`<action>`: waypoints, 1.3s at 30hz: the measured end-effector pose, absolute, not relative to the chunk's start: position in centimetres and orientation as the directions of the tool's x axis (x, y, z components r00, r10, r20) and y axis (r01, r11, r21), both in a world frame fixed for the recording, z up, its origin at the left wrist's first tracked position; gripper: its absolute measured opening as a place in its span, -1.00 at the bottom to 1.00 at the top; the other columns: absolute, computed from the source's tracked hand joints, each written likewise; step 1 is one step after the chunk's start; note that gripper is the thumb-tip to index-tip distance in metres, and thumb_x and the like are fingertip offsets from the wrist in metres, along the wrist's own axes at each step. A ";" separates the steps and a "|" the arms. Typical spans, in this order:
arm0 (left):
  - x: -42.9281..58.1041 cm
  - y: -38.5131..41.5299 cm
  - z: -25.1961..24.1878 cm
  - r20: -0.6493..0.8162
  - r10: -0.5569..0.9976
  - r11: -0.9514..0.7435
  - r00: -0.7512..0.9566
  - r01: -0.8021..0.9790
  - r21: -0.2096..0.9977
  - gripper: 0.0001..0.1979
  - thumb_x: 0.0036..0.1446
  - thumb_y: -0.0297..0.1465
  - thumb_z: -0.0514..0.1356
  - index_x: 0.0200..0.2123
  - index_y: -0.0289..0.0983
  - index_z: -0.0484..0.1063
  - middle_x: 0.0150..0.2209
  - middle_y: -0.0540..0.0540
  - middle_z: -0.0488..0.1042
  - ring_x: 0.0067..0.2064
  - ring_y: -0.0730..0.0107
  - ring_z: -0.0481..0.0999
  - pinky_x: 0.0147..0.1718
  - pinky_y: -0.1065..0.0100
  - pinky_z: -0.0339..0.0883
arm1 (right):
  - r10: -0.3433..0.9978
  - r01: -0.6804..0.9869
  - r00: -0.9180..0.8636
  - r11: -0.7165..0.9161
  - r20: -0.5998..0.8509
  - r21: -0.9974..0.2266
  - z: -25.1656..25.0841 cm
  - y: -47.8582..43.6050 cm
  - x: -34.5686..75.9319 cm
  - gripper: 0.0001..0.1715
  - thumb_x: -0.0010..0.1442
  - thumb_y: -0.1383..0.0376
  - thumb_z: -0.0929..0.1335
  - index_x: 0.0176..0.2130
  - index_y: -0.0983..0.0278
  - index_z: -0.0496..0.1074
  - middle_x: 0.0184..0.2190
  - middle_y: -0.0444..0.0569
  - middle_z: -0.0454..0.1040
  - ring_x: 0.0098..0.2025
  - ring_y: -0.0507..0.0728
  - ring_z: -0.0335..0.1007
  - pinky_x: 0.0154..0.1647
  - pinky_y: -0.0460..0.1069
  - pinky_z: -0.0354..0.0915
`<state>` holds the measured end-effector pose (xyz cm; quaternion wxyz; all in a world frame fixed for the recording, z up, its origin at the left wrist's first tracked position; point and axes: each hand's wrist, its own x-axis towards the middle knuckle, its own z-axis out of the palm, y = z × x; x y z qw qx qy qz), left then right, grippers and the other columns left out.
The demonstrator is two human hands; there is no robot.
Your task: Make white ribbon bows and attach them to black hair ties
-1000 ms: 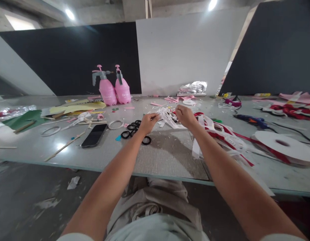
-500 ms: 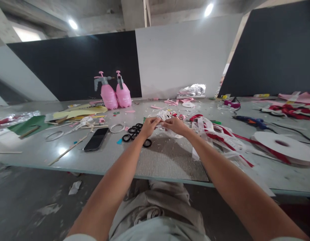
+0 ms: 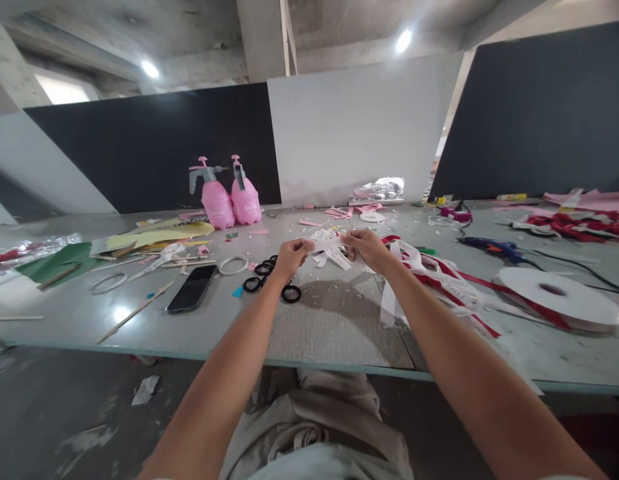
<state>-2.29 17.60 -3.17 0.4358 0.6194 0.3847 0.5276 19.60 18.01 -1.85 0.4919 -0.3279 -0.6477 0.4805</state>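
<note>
We open a span where there was a meeting

Half a second ago our fingertips met over the middle; now our left hand (image 3: 292,260) and right hand (image 3: 367,250) stand apart, with a white ribbon strip (image 3: 327,245) running between them; the left hand has its fingers closed on the left end, and the right hand seems to pinch the other, though its grip is partly hidden.

For the work, we judge this means the strip is spread out and held from both sides rather than bunched; whether it is fully taut we cannot tell; its print, if any, is too small to read.

The strip sits above the tabletop (image 3: 214,333), just this side of loose white ribbon scraps (image 3: 337,258); black rings (image 3: 263,269) lie beside our left hand, with a phone (image 3: 192,289) farther left; to the right lie tangled red and white ribbons (image 3: 442,283), a white spool (image 3: 524,290) and, farther back, a blue glue gun (image 3: 499,249).
</note>
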 end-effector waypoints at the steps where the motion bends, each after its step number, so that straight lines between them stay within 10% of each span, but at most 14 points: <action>1: -2.3 17.5 -3.1 0.311 0.940 -0.313 0.139 -0.011 0.950 -0.58 -0.08 -0.04 0.27 -0.50 -0.31 0.35 -0.68 0.15 0.03 -0.66 0.66 -0.02 -0.64 0.47 -0.18 | 0.901 -0.054 -0.291 0.320 0.321 -0.946 -1.8 18.0 19.7 -0.47 -0.02 -0.07 0.44 -0.59 0.30 0.29 -0.73 -0.19 0.24 -0.68 -0.07 0.12 -0.62 -0.12 0.10; 16: -2.0 17.2 -3.2 0.250 0.910 -0.341 0.332 0.252 0.906 -0.52 -0.13 -0.01 0.30 -0.39 -0.36 0.54 -0.52 0.01 0.39 -0.51 0.58 0.23 -0.54 0.49 0.06 | 0.926 -0.010 -0.242 0.297 0.290 -0.955 -2.1 18.1 19.5 -0.48 -0.04 -0.04 0.46 -0.62 0.29 0.27 -0.75 -0.21 0.21 -0.72 -0.08 0.07 -0.69 -0.13 0.00; 27: -2.2 18.2 -4.4 0.276 0.903 -0.365 0.330 0.247 0.898 -0.57 -0.04 -0.16 0.28 -0.18 -0.35 0.47 -0.43 -0.03 0.42 -0.54 0.58 0.30 -0.53 0.46 0.19 | 0.937 -0.361 0.005 0.328 0.350 -0.873 -0.8 18.1 21.5 -0.49 -0.06 0.05 0.48 -0.55 0.22 0.12 -0.69 -0.29 0.04 -0.66 -0.07 0.02 -0.66 -0.13 0.07; 33: -1.9 17.9 -3.6 0.463 0.842 -0.516 0.276 0.164 0.841 -0.53 0.05 -0.12 0.21 -0.05 -0.31 0.42 -0.17 -0.15 0.47 -0.21 0.44 0.43 -0.28 0.45 0.27 | 0.926 0.125 -0.265 0.309 0.268 -0.943 -1.4 17.2 18.9 -0.50 -0.02 -0.03 0.44 -0.61 0.28 0.27 -0.74 -0.19 0.20 -0.71 -0.06 0.08 -0.68 -0.11 0.03; 39: -1.3 17.0 -3.5 0.229 0.836 -0.323 0.499 0.110 0.940 -0.55 -0.05 -0.05 0.28 -0.32 -0.33 0.37 -0.66 0.12 0.22 -0.63 0.62 0.18 -0.59 0.50 0.03 | 0.888 0.359 -0.388 0.393 0.247 -0.847 -2.4 17.0 17.0 -0.45 0.06 -0.07 0.36 -0.65 0.28 0.25 -0.77 -0.19 0.20 -0.73 -0.06 0.10 -0.66 -0.12 0.06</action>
